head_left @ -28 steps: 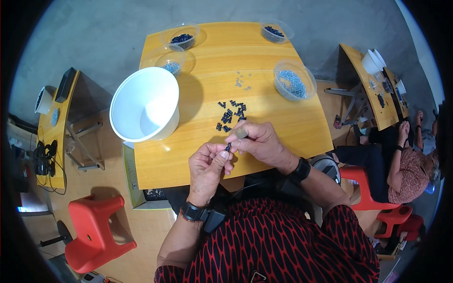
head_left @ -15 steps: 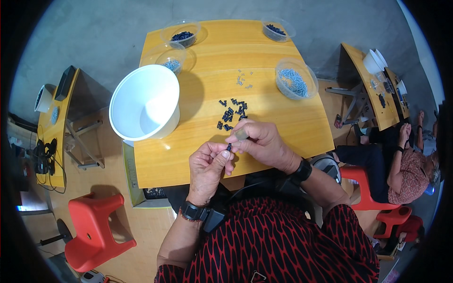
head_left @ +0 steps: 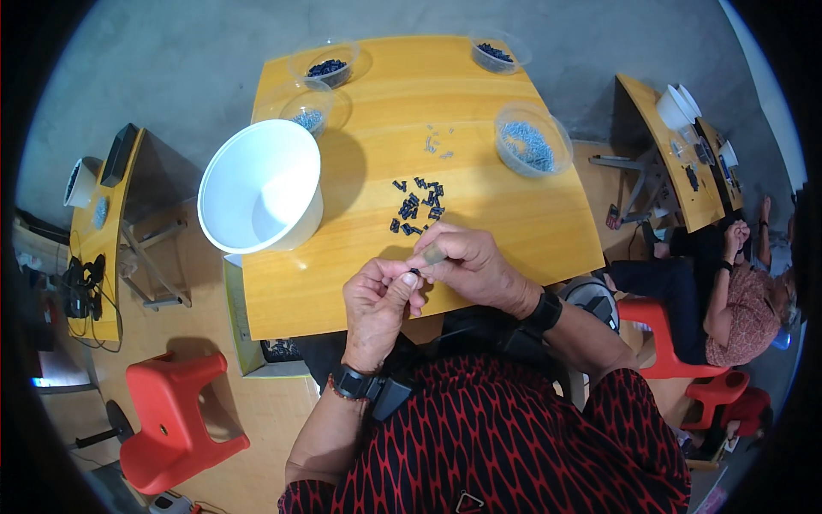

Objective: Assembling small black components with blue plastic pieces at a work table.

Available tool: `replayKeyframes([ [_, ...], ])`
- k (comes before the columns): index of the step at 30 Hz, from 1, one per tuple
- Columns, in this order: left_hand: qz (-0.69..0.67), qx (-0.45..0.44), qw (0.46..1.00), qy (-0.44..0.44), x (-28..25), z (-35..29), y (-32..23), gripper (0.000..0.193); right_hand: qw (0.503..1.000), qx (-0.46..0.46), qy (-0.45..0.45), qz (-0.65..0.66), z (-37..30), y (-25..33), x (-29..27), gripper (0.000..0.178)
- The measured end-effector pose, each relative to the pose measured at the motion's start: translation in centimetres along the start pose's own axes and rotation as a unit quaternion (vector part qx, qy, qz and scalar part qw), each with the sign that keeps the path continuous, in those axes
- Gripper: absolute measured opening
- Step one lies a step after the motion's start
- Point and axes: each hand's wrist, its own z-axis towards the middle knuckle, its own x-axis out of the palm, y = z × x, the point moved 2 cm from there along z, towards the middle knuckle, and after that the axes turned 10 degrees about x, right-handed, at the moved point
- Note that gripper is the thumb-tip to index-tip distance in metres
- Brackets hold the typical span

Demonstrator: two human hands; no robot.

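Observation:
Just over the near edge of the yellow table, my left hand (head_left: 378,301) pinches a small black plastic part (head_left: 415,271) between thumb and forefinger. Most of that part is covered by the fingertips. My right hand (head_left: 471,263) meets it from the right, its thumb and forefinger pressed together close to the part. Whatever those right fingertips hold is hidden. A grey-green patch shows on the right thumb. Beyond the hands lies a loose group of small black plastic parts (head_left: 412,204). Farther back, several tiny silver pieces (head_left: 431,146) are scattered on the wood.
A large white bucket (head_left: 212,210) stands at the table's left. Behind it are clear tubs of silver pieces (head_left: 306,118) and black parts (head_left: 328,70). Two more tubs, of silver screws (head_left: 527,147) and black parts (head_left: 493,56), stand right. Red stool (head_left: 167,420) lower left; co-worker (head_left: 745,317) right.
My right fingertips have come down slightly and closer to the left ones. Less of the black part shows between the fingers. Both hands remain at the table's near edge.

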Motion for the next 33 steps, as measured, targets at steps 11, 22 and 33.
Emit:
replayKeyframes([
  [11, -0.005, -0.02, 1.0, -0.009, -0.4, 0.3, 0.2, 0.007, 0.991, -0.034, 0.001, -0.13, -0.1, 2.4, -0.8, 0.015],
  [22, -0.001, -0.026, 1.0, 0.006, -0.6, 0.3, 0.0, 0.006, 0.984, -0.018, -0.005, -0.175, 0.9, 2.8, -0.6, 0.01],
  [33, -0.106, -0.071, 0.991, 0.028, -0.9, 0.3, -0.1, 0.008, 0.982, -0.055, 0.013, -0.179, 0.2, 2.5, -0.7, 0.017],
])
